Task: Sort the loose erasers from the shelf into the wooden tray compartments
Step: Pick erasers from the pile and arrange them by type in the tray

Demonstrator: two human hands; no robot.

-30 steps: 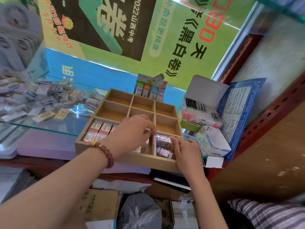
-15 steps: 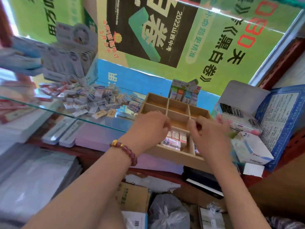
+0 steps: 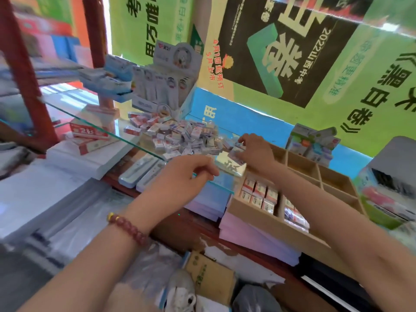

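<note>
Loose erasers [image 3: 177,136] lie heaped on the glass shelf [image 3: 74,97], just beyond both hands. The wooden tray [image 3: 258,218] sits under the right forearm. The left hand [image 3: 182,172] hovers loosely curled, empty; the right hand [image 3: 256,152] pinches one eraser [image 3: 235,153].

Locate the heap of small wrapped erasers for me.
Head view, centre-left: the heap of small wrapped erasers lies on the glass shelf, left of the compartmented wooden tray.

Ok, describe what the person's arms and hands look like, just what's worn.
Both forearms are bare to the frame edge, with no sleeves or gloves showing. The left hand has a bracelet at its wrist: round dark-red beads with a gold-coloured bead. The right hand and its wrist wear nothing visible.
</note>
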